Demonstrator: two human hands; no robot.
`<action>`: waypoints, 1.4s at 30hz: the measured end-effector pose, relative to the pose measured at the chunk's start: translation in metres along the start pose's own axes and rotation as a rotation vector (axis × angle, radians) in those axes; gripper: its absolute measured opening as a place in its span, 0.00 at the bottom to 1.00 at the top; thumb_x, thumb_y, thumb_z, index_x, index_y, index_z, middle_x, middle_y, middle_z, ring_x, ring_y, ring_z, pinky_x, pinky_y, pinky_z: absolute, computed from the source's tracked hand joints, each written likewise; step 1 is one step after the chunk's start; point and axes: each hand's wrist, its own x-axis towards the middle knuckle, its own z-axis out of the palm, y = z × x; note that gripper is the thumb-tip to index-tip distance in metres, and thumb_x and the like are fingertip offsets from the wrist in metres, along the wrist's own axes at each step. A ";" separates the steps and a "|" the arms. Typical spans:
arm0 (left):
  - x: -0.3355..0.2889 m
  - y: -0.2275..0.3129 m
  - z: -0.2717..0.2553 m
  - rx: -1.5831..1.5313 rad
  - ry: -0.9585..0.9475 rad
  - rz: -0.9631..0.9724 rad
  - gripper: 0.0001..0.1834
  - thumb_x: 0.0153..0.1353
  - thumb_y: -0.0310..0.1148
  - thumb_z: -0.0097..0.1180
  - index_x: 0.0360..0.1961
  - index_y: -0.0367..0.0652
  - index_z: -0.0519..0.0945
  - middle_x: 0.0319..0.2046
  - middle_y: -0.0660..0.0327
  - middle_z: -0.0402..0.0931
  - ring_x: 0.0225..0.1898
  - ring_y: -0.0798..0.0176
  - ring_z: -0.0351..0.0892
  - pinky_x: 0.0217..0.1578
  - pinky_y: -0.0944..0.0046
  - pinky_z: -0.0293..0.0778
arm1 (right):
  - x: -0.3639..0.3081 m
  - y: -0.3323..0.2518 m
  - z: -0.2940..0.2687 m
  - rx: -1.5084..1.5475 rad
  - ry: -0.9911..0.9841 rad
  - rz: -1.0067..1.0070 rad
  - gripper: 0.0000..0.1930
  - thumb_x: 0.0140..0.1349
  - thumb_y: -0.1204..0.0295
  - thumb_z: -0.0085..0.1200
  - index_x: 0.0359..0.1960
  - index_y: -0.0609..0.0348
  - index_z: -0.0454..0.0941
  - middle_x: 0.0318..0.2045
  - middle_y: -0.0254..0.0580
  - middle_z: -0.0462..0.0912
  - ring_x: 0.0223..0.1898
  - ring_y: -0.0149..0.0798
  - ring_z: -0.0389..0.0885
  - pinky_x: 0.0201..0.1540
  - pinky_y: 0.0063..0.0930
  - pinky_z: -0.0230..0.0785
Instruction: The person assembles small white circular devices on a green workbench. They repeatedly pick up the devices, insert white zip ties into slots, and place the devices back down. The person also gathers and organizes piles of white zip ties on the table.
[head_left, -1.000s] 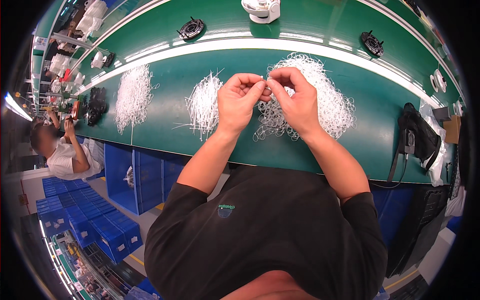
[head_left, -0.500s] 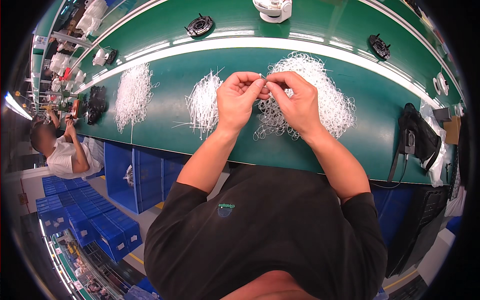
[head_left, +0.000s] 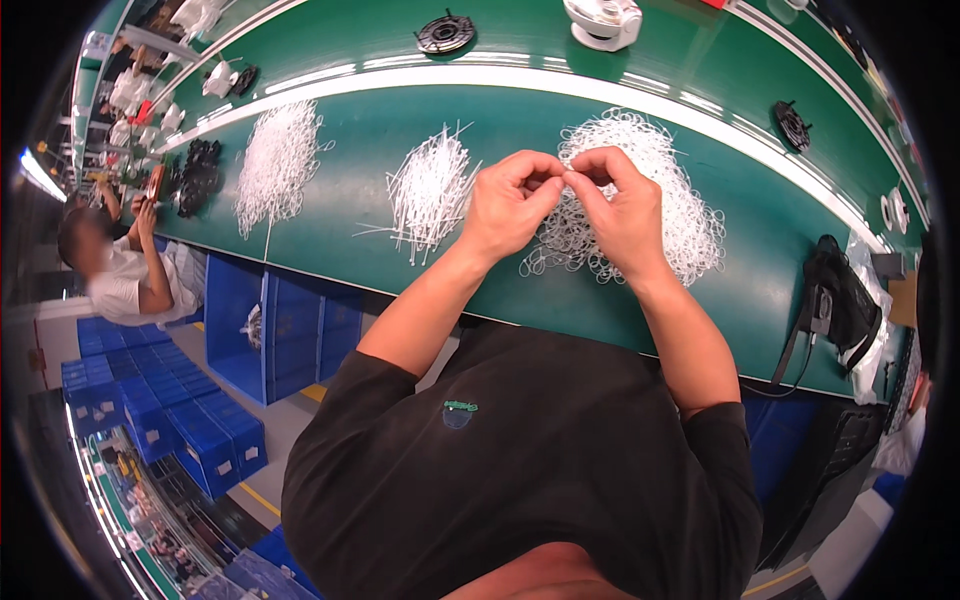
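Observation:
My left hand and my right hand meet fingertip to fingertip above the near-left side of a large pile of looped white cable ties. Both are closed in a pinch on one thin white cable tie, most of it hidden by the fingers. Left of my left hand lies a smaller heap of straight white cable ties. Farther left is another pile of looped ties.
Beyond a white rail, a green belt carries black round parts and a white round-bodied unit. A black bag lies at the right. Blue bins stand below the table at left, where a co-worker sits.
Both hands have shifted slightly right, still pinched together. Parts on the far belt have moved right. The whole view has turned a little.

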 end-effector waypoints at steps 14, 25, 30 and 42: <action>0.021 -0.023 -0.094 0.995 0.087 -0.091 0.06 0.55 0.30 0.65 0.31 0.38 0.83 0.32 0.52 0.81 0.34 0.51 0.81 0.38 0.55 0.76 | 0.004 0.024 -0.055 -0.279 0.069 0.049 0.06 0.59 0.74 0.62 0.36 0.63 0.82 0.33 0.42 0.84 0.34 0.38 0.82 0.42 0.31 0.74; 0.022 -0.024 -0.077 1.154 0.149 -0.048 0.06 0.56 0.31 0.65 0.31 0.41 0.82 0.36 0.52 0.79 0.37 0.43 0.81 0.38 0.47 0.76 | 0.002 0.029 -0.053 -0.292 0.025 -0.006 0.06 0.58 0.73 0.62 0.34 0.62 0.81 0.31 0.41 0.84 0.33 0.40 0.82 0.43 0.33 0.72; 0.024 -0.030 -0.082 1.164 0.082 -0.063 0.06 0.56 0.30 0.64 0.32 0.40 0.82 0.37 0.51 0.80 0.37 0.43 0.81 0.38 0.47 0.76 | 0.001 0.029 -0.053 -0.287 0.022 -0.017 0.06 0.58 0.73 0.62 0.34 0.62 0.81 0.30 0.41 0.84 0.33 0.40 0.82 0.43 0.34 0.72; 0.041 -0.005 -0.087 0.174 0.228 -0.040 0.09 0.66 0.32 0.61 0.35 0.37 0.79 0.28 0.67 0.76 0.26 0.76 0.70 0.28 0.75 0.67 | 0.005 0.015 -0.046 -0.280 -0.028 -0.113 0.07 0.58 0.75 0.62 0.37 0.62 0.81 0.33 0.41 0.83 0.34 0.38 0.81 0.42 0.31 0.73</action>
